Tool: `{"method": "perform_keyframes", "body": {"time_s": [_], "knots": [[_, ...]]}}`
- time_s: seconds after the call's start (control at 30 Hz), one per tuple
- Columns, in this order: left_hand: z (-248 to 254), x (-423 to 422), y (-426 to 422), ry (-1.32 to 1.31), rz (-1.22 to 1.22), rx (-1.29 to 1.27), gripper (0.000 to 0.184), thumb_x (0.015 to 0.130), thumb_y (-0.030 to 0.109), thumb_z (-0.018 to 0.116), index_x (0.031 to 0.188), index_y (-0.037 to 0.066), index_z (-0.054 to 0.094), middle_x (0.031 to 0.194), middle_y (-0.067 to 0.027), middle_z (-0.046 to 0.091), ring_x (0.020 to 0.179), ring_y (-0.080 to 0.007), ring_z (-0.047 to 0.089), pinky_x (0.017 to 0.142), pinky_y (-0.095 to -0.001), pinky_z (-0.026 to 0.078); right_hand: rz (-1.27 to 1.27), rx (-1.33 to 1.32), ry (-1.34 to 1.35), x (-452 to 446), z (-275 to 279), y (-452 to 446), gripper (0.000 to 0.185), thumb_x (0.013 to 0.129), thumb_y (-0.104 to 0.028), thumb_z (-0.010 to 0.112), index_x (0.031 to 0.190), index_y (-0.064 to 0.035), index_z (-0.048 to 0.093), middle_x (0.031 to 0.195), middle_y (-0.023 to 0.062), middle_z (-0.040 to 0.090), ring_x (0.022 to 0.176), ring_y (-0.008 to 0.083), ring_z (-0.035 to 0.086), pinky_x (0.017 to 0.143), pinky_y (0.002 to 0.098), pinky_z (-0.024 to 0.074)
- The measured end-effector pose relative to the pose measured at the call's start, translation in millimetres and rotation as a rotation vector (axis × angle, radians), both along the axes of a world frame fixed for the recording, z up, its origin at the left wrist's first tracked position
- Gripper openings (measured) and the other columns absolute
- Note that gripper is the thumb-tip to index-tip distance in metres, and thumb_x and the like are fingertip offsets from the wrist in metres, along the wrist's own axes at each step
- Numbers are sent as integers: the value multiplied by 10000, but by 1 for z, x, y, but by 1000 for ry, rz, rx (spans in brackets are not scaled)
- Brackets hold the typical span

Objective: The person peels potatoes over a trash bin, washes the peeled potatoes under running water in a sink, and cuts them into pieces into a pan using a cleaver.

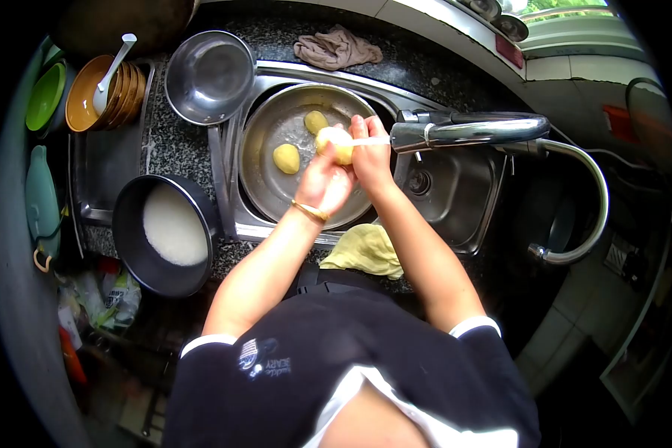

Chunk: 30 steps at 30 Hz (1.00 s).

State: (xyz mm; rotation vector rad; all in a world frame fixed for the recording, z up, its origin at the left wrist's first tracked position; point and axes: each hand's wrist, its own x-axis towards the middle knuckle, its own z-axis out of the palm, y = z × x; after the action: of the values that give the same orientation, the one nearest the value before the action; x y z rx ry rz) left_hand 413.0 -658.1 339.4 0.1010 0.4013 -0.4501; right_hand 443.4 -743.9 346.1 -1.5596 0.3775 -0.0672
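Over a round metal basin (254, 190) set in the sink, my left hand (327, 185) is closed around a yellowish potato (336, 147). My right hand (372, 155) presses against the potato's right side, fingers bent together, partly hidden by a white stream of water from the tap (455, 133). Two more potatoes lie in the basin: one potato (286, 158) at the left and another potato (315, 121) farther back. Shallow water covers the basin's bottom.
A pot (175, 231) of cloudy white liquid and an upright saucepan (210, 78) stand left of the sink. Stacked brown bowls (89, 104) hold a white spoon (116, 71). A yellow cloth (362, 252) hangs at the front edge; a brown cloth (336, 48) lies behind.
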Motion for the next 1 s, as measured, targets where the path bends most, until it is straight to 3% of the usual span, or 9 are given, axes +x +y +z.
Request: {"method": "perform_keyframes", "body": {"time_s": [0.07, 0.17, 0.23, 0.3, 0.37, 0.4, 0.77, 0.93, 1.0], "knots": [[-2, -3, -3, -110, 6, 132, 434, 881, 207, 578, 1266, 133, 390, 1226, -62, 474, 1148, -181, 455, 987, -346, 360, 41, -18, 37, -2, -13, -5, 218, 908, -193, 534, 806, 0, 543, 698, 32, 573, 632, 83, 505, 543, 243, 417], [6, 7, 15, -137, -137, 444, 398, 897, 260, 557, 1237, 118, 406, 1083, -29, 534, 910, -143, 554, 768, -308, 480, 181, -17, 163, -8, -17, -11, 178, 893, -152, 548, 850, 19, 571, 779, 53, 584, 665, 88, 536, 553, 247, 443], [8, 11, 28, -190, -194, 508, 403, 901, 307, 541, 1230, 114, 408, 1037, -25, 538, 839, -131, 550, 703, -293, 479, 161, 102, 103, -12, 6, -6, 163, 876, -116, 558, 897, 40, 597, 886, 80, 573, 688, 106, 555, 595, 245, 463], [7, 13, 37, -239, -260, 569, 415, 905, 353, 524, 1222, 111, 411, 991, -21, 543, 768, -118, 547, 639, -278, 479, 278, -58, 42, -12, 5, -15, 161, 861, -107, 560, 951, 22, 597, 818, 87, 597, 673, 122, 585, 569, 254, 475], [6, 16, 42, -191, -238, 447, 462, 901, 426, 497, 1223, 109, 404, 936, -25, 546, 699, -112, 526, 584, -256, 458, 344, -161, -247, -10, -2, -18, 155, 833, -76, 585, 947, 26, 608, 809, 84, 591, 655, 119, 594, 553, 237, 475], [11, 17, 40, -173, -200, 522, 437, 923, 421, 448, 1225, 108, 403, 899, -29, 546, 665, -110, 511, 560, -247, 437, 389, -1, 28, -10, 34, -14, 187, 831, -101, 624, 957, 37, 620, 897, 91, 582, 743, 116, 587, 638, 248, 472], [22, 10, 35, -261, -147, 702, 348, 951, 360, 396, 1183, 103, 435, 848, -14, 506, 641, -82, 442, 526, -210, 379, 402, 44, 325, -7, 46, -15, 259, 804, -183, 682, 945, 28, 627, 781, 64, 644, 665, 82, 576, 575, 214, 470], [19, 0, 24, -170, -176, 826, 370, 946, 397, 401, 1167, 104, 444, 816, -14, 504, 601, -79, 440, 485, -193, 363, 504, -281, 95, -10, 42, -12, 130, 767, -64, 594, 847, 37, 615, 702, 126, 637, 579, 135, 600, 556, 248, 470], [15, -2, 26, -131, -201, 772, 369, 944, 401, 407, 1160, 104, 446, 811, -15, 506, 596, -80, 447, 479, -192, 365, 472, -399, -13, -11, 26, -13, 136, 769, -30, 564, 870, 36, 626, 700, 98, 633, 576, 113, 582, 537, 235, 461]]}}
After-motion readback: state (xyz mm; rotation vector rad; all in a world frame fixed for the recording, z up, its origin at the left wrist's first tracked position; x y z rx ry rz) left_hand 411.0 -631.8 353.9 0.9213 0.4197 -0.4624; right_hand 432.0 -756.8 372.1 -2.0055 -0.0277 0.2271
